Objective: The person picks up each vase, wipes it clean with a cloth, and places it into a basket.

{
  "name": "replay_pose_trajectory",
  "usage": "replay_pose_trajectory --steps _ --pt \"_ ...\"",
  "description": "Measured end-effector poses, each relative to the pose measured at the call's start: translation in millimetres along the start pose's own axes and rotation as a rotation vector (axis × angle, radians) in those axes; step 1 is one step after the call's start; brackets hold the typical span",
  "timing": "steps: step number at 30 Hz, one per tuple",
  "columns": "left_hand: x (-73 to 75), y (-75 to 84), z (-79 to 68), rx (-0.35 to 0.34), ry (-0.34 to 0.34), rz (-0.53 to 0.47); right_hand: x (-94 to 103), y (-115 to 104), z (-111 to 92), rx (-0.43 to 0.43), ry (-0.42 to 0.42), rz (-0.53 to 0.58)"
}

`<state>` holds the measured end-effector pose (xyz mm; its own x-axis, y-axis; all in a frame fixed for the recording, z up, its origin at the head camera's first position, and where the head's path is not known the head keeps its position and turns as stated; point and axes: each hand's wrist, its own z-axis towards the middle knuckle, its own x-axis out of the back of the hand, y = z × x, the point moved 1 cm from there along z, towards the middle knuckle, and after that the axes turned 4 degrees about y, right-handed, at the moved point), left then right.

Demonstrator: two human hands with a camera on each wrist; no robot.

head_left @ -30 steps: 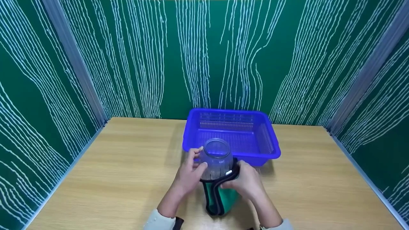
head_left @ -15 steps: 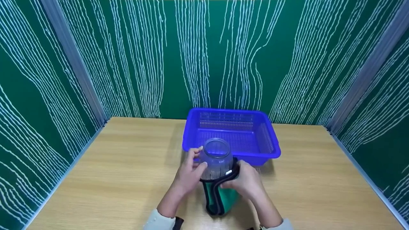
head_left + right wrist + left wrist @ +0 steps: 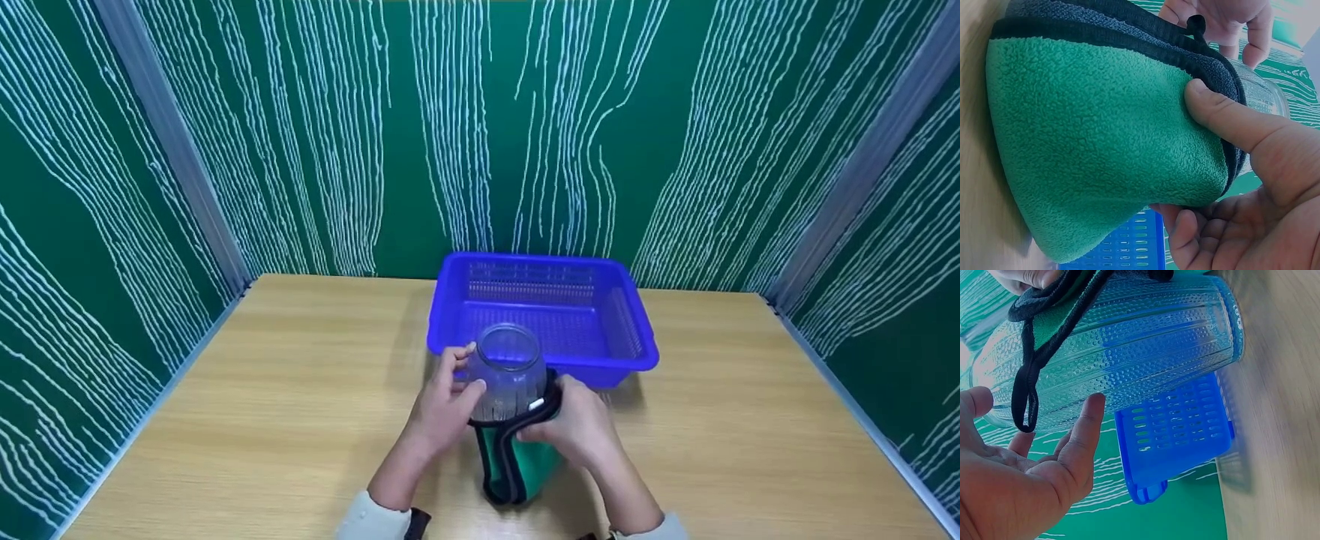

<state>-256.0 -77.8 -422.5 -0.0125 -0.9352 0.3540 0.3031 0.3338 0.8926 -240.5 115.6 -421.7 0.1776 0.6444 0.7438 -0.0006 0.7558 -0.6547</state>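
Observation:
An upright clear glass jar [image 3: 511, 386] with a ribbed, dimpled wall stands on the table before the basket, its round mouth uncovered. My left hand [image 3: 446, 409] curls round the jar's left side near the top, thumb toward me and fingers behind. Draped against the jar's right and near side is a green fleecy cloth [image 3: 1089, 124] with a grey reverse and black edging. My right hand [image 3: 581, 424] pinches its upper edge, thumb on the green face and fingers behind. A black loop on the cloth crosses the glass in the left wrist view.
Just behind the jar, a blue plastic basket [image 3: 643, 330] with slotted walls sits on the wooden table [image 3: 300, 390]. Green panels [image 3: 645, 150] with white wavy lines enclose the table at the back and both sides.

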Motion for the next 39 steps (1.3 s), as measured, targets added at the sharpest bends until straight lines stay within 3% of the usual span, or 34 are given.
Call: replay_pose_trajectory --steps 13,20,25,30,34,39 --pt "-3.3 -0.5 1.4 0.024 -0.006 0.0 1.3 1 -1 -0.007 0.0 -0.006" --pt "5.3 33.5 -9.9 0.033 -0.051 -0.039 1.5 2 -4 -0.007 0.013 -0.004" --pt "10.7 34.3 -13.5 0.042 -0.029 -0.031 -1.4 -4 -6 -0.016 -0.007 0.024" --pt "13.1 25.2 -13.0 0.067 -0.019 -0.021 -2.1 -9 -8 -0.007 -0.001 0.023" --pt "5.9 8.6 -3.2 0.03 -0.018 -0.022 -0.3 -7 -5 0.011 0.043 0.037" --pt "5.3 -11.2 -12.9 0.06 -0.017 0.029 -15.2 0 -15 0.004 -0.006 0.082"
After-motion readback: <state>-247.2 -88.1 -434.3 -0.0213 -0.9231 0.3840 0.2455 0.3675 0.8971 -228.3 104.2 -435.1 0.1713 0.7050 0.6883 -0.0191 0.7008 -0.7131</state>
